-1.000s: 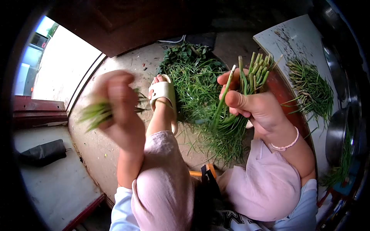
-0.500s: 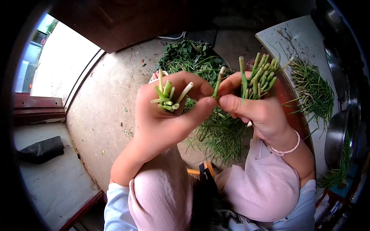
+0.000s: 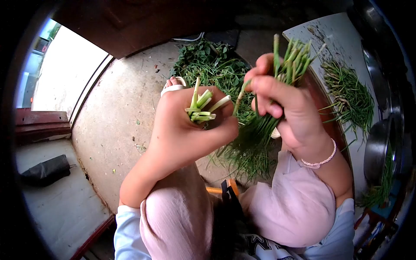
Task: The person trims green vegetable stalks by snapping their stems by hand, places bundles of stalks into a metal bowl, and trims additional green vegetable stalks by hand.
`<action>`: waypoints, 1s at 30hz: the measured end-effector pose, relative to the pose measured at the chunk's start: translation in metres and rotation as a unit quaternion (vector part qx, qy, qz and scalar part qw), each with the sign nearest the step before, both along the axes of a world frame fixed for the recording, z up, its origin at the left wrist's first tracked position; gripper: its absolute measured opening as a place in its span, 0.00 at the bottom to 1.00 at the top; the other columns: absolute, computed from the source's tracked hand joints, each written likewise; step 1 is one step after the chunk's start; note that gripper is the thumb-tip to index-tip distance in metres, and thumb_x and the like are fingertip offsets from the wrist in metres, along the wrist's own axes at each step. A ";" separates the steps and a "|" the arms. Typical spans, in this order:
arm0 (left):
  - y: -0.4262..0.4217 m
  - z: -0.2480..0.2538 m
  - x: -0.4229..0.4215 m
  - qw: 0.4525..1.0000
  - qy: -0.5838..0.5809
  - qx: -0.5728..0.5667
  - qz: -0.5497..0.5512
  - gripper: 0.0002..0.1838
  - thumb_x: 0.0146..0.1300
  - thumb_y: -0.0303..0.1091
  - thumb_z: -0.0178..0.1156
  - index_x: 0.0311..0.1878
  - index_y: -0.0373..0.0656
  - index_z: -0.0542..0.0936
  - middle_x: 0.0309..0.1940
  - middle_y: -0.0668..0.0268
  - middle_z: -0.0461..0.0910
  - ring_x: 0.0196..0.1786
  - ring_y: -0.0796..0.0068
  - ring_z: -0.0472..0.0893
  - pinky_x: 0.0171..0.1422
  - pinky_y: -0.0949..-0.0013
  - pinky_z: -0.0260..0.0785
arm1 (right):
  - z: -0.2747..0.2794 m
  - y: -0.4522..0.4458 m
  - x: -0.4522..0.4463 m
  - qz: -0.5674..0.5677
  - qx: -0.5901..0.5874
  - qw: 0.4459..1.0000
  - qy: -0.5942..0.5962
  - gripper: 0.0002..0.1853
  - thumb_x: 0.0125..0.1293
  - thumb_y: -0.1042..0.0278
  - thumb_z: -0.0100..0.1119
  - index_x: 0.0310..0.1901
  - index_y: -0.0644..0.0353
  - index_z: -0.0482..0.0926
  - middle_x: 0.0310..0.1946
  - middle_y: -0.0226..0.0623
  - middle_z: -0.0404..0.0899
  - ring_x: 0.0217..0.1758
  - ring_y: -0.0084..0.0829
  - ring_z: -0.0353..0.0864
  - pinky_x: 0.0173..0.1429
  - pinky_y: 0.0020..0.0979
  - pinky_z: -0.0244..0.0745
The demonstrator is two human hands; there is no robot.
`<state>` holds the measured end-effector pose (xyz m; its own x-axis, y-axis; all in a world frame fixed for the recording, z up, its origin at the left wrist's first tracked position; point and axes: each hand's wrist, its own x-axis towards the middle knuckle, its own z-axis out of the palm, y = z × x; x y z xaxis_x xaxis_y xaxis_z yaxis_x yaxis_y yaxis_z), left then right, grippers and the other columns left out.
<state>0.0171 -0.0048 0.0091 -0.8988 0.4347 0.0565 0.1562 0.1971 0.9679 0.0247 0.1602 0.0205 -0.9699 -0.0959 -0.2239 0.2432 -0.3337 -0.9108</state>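
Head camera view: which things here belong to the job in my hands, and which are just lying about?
Likely part of the job:
- left hand, holding pale-ended stems
- right hand, holding a green bunch
- heap of greens beyond them
- laid-out stalks at right

Apparently just lying about:
- black bundle at left
- shiny metal vessel at right

Left hand (image 3: 184,130) around green stems (image 3: 202,104), right hand (image 3: 288,97) gripping a bunch (image 3: 296,64), leafy pile (image 3: 212,69) on floor (image 3: 108,117)

One head-worn wide view, forward and down, close above left hand (image 3: 188,138) and right hand (image 3: 295,103), floor (image 3: 110,108) farther.
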 end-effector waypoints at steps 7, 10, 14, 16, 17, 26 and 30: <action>-0.004 0.000 -0.003 0.992 -0.064 0.104 -0.012 0.04 0.42 0.22 0.59 0.22 0.39 0.74 0.16 0.75 0.69 0.18 0.89 0.65 0.21 0.84 0.55 | -0.009 0.012 -0.009 -0.117 0.138 0.983 0.023 0.07 0.50 0.76 0.54 0.33 0.62 0.73 0.39 0.34 0.74 0.14 0.10 0.56 0.21 0.13 0.57; -0.005 -0.008 -0.010 0.982 -0.063 0.176 0.002 0.04 0.44 0.24 0.61 0.24 0.38 0.75 0.20 0.73 0.70 0.21 0.88 0.67 0.23 0.85 0.56 | -0.008 0.007 -0.003 -0.007 0.123 0.992 0.035 0.07 0.49 0.70 0.59 0.32 0.58 0.78 0.23 0.25 0.75 0.18 0.10 0.63 0.19 0.15 0.55; -0.003 -0.009 -0.010 0.964 -0.077 0.255 0.001 0.05 0.47 0.25 0.61 0.26 0.36 0.75 0.24 0.70 0.71 0.25 0.86 0.68 0.27 0.85 0.58 | -0.004 -0.003 0.011 0.082 0.191 0.967 0.149 0.11 0.50 0.68 0.59 0.34 0.65 0.75 0.26 0.31 0.74 0.24 0.17 0.69 0.28 0.17 0.64; -0.001 -0.008 -0.009 0.959 -0.084 0.270 0.010 0.04 0.48 0.25 0.61 0.27 0.36 0.75 0.24 0.71 0.71 0.24 0.86 0.68 0.26 0.84 0.58 | 0.000 -0.010 0.012 0.069 0.182 0.968 0.157 0.09 0.47 0.73 0.61 0.31 0.65 0.75 0.24 0.29 0.74 0.27 0.18 0.71 0.32 0.18 0.65; -0.001 -0.007 -0.008 0.960 -0.088 0.263 0.022 0.04 0.47 0.24 0.61 0.27 0.36 0.76 0.23 0.71 0.72 0.22 0.87 0.67 0.25 0.85 0.57 | 0.000 -0.011 0.012 0.058 0.160 0.974 0.149 0.08 0.46 0.75 0.61 0.30 0.65 0.75 0.23 0.29 0.74 0.26 0.18 0.70 0.31 0.18 0.65; -0.007 -0.012 -0.011 0.979 0.122 0.140 0.079 0.04 0.44 0.21 0.61 0.24 0.38 0.75 0.20 0.75 0.72 0.17 0.94 0.59 0.18 0.86 0.47 | 0.006 -0.013 0.013 0.050 0.250 0.953 0.162 0.04 0.45 0.78 0.59 0.23 0.63 0.73 0.18 0.26 0.71 0.23 0.15 0.67 0.27 0.18 0.61; -0.002 -0.008 -0.008 0.982 0.068 0.160 0.073 0.04 0.44 0.21 0.60 0.21 0.38 0.74 0.19 0.74 0.73 0.17 0.94 0.59 0.18 0.86 0.46 | 0.004 -0.011 0.013 0.061 0.230 0.957 0.166 0.04 0.44 0.79 0.58 0.22 0.63 0.73 0.18 0.26 0.71 0.23 0.14 0.67 0.27 0.17 0.61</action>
